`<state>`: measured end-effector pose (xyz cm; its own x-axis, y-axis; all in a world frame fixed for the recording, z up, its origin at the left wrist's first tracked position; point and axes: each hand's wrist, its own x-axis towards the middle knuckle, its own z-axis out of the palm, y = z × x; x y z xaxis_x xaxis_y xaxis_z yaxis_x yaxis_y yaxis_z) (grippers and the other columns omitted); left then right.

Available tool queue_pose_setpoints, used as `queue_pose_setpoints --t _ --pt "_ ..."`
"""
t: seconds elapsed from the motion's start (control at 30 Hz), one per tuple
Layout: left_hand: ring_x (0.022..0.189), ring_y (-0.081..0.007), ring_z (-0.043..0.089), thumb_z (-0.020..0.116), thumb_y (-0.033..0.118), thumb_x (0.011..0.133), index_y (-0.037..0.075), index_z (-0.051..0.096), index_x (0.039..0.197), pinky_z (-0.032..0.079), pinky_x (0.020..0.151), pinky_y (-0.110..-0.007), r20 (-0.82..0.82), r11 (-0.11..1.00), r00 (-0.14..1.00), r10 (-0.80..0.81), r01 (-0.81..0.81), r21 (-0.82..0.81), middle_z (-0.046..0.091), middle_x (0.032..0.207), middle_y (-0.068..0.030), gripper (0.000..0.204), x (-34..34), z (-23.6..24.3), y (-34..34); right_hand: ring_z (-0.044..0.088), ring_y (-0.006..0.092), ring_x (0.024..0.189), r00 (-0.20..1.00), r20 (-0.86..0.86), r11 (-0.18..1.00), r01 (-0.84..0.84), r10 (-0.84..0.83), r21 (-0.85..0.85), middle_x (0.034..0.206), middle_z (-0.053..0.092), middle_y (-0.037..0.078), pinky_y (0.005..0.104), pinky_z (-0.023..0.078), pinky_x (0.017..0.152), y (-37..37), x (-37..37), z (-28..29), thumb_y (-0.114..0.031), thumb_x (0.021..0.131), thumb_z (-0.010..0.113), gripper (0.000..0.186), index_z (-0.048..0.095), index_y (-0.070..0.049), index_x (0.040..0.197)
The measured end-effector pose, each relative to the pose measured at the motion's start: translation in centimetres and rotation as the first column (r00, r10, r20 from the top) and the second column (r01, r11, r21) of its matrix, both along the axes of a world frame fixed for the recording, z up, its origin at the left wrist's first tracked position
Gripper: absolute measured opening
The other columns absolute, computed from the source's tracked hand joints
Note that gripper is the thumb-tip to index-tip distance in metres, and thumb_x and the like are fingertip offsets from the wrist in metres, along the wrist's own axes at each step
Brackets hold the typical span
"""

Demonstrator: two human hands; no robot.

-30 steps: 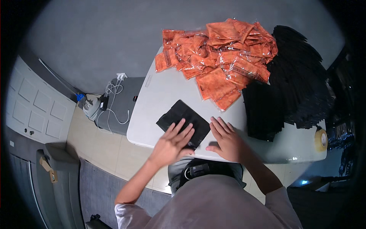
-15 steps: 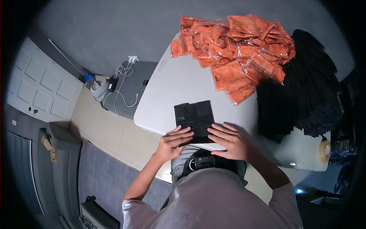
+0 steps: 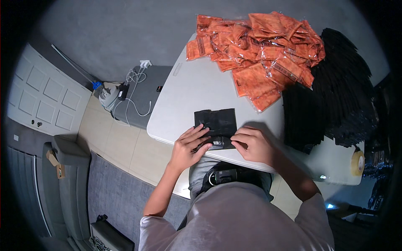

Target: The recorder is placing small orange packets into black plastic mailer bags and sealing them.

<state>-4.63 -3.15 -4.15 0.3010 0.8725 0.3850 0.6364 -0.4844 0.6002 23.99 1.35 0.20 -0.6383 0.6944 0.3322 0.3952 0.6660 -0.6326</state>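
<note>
Packet (image 3: 215, 122) on table (image 3: 184, 108), pile of packets (image 3: 259, 54) behind it.

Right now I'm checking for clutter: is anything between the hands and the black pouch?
Nothing visible: both the left hand and right hand already rest on the black pouch; the orange packets lie farther back.

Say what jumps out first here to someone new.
The orange packets heaped at the table's far end, bright against the white table. Right of them lies a big stack of black pieces. At the near edge, the left hand and right hand both rest on a flat black pouch.
</note>
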Motion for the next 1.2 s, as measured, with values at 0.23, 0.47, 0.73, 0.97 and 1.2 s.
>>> queue_pose_setpoints --t 0.23,0.47,0.73,0.97,1.2 --pt "0.141 -0.0405 0.057 0.079 0.025 0.09 -0.001 0.073 0.129 0.048 0.115 -0.047 -0.1 0.988 0.984 0.149 -0.145 0.046 0.067 0.143 -0.0196 0.047 1.6 1.5 0.6 0.041 0.0403 0.148 0.98 0.156 0.978 0.091 -0.121 0.186 0.154 0.047 0.02 0.0501 0.041 0.118 -0.6 -3.8 1.8 -0.017 0.098 0.065 0.047 0.059 0.004 0.14" --pt "0.136 -0.0407 0.06 0.074 0.02 0.095 0.0 0.069 0.135 0.046 0.116 -0.051 -0.105 0.981 0.977 0.186 -0.178 0.075 0.07 0.138 -0.0179 0.044 2.2 1.3 1.1 0.022 0.0366 0.161 0.942 0.329 0.973 -0.018 -0.061 0.231 0.172 0.028 0.02 0.0513 0.022 0.129 2.6 -5.7 -2.3 -0.038 0.109 0.052 0.068 0.036 0.005 0.16" --pt "0.157 -0.0409 0.033 0.047 0.023 0.11 0.004 0.045 0.16 0.026 0.126 -0.059 -0.438 0.98 0.878 0.195 -0.195 0.044 0.04 0.168 -0.0163 0.053 1.4 2.2 0.9 0.021 0.0315 0.162 0.914 0.402 0.972 -0.034 -0.065 0.233 0.173 0.027 0.017 0.0494 0.019 0.13 2.5 -5.9 -3.4 -0.043 0.111 0.044 0.069 0.034 0.002 0.162" --pt "0.161 -0.0393 0.025 0.044 0.024 0.111 0.005 0.039 0.163 0.019 0.128 -0.058 -0.451 0.987 0.884 0.12 -0.155 -0.041 0.034 0.172 -0.0153 0.056 1.2 2.4 1.4 0.028 0.0323 0.159 0.927 0.341 0.958 0.057 -0.155 0.281 0.166 0.04 0.017 0.0502 0.021 0.13 2.0 -6.1 -3.6 -0.037 0.108 0.053 0.06 0.047 0.001 0.155" --pt "0.16 -0.0375 0.027 0.038 0.027 0.113 0.004 0.038 0.164 0.018 0.129 -0.056 -0.389 0.983 0.908 0.156 -0.183 -0.033 0.039 0.17 -0.0143 0.055 1.0 1.8 1.6 0.072 0.0345 0.109 0.962 -0.269 0.921 -0.062 -0.047 -0.384 0.109 0.075 0.018 0.0444 0.056 0.095 -8.8 -2.2 0.5 -0.016 0.097 0.07 0.021 0.075 -0.005 0.115"
